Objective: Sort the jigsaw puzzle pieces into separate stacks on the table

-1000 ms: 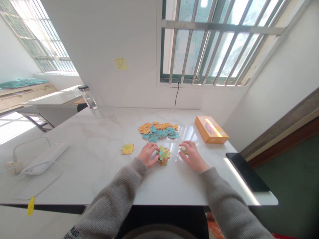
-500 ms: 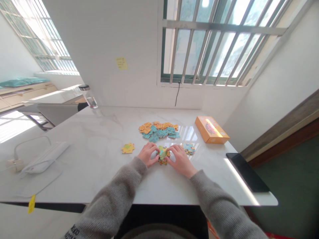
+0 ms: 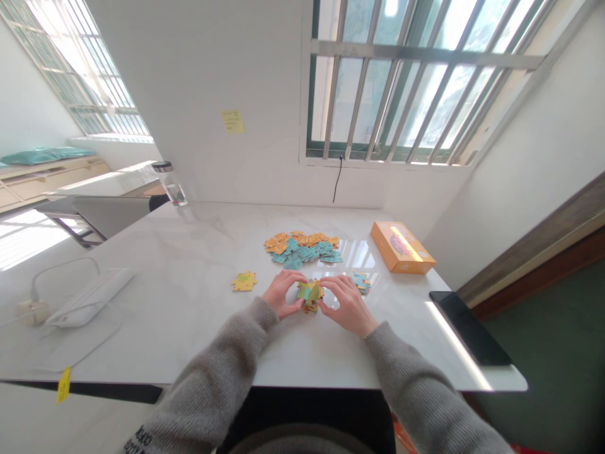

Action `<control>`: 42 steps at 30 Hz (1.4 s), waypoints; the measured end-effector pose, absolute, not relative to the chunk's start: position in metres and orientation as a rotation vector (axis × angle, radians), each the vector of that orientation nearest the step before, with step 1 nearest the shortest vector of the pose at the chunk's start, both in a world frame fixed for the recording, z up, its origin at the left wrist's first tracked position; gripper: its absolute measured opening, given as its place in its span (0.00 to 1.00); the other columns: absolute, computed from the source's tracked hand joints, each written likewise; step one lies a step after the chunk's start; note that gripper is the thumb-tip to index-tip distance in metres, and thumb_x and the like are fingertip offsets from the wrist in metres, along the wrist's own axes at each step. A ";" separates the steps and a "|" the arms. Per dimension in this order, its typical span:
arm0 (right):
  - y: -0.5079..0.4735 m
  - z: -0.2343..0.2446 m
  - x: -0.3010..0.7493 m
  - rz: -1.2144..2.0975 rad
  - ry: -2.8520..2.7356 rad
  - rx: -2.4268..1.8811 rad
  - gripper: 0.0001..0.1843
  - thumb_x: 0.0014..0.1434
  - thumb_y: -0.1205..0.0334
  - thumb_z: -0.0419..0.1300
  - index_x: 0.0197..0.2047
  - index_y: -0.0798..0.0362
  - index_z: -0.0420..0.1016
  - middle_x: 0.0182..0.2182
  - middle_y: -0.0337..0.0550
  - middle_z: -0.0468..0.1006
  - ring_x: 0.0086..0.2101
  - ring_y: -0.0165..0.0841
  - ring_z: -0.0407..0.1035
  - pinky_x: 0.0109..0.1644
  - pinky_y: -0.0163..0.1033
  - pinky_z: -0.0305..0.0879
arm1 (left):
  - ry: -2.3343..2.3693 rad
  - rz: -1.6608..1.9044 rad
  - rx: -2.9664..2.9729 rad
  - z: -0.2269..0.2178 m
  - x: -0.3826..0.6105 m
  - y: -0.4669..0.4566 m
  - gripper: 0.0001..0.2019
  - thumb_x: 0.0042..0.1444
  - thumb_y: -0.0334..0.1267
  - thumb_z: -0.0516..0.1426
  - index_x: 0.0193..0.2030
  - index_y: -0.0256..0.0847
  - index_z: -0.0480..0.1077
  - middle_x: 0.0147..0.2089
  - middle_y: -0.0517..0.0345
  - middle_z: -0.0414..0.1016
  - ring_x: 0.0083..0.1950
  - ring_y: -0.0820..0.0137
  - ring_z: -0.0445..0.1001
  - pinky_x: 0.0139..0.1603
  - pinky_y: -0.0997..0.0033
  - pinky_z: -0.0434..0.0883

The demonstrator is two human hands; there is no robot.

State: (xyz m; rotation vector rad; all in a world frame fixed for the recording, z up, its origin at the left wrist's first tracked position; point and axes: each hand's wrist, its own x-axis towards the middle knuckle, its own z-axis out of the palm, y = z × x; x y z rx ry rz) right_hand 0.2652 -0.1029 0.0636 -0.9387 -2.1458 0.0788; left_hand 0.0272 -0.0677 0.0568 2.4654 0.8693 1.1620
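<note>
Between my hands is a small cluster of yellow-green jigsaw pieces (image 3: 311, 293), lying over other pieces near the front of the table. My left hand (image 3: 283, 295) has its thumb and fingers curled at the left edge of the cluster. On the opposite edge, my right hand (image 3: 348, 304) pinches with thumb and index finger. To the left lies a yellow jigsaw piece group (image 3: 244, 282). Light-blue and yellow pieces (image 3: 362, 282) are partly hidden behind my right hand. Farther back sits a heap of orange pieces (image 3: 278, 243) and teal pieces (image 3: 307, 252).
An orange box (image 3: 401, 247) stands at the back right, with a black tablet-like slab (image 3: 467, 328) along the right edge. At the left are a white power strip (image 3: 92, 297) with cables and a glass bottle (image 3: 171, 184). The white table (image 3: 198, 271) meets a wall.
My fingers have shifted slightly around the cluster, and the space inside my right hand's pinch looks wider. The pieces between my hands show a bit more of their top. The view has moved slightly.
</note>
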 end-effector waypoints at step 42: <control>-0.102 0.058 0.268 0.727 -1.691 -0.967 0.17 0.68 0.57 0.51 0.58 0.50 0.67 0.27 0.36 0.69 0.30 0.32 0.68 0.39 0.40 0.66 | 1.613 1.004 2.419 0.033 -0.116 -0.045 0.25 0.49 0.40 0.60 0.56 0.45 0.70 0.52 0.53 0.78 0.53 0.59 0.75 0.60 0.55 0.68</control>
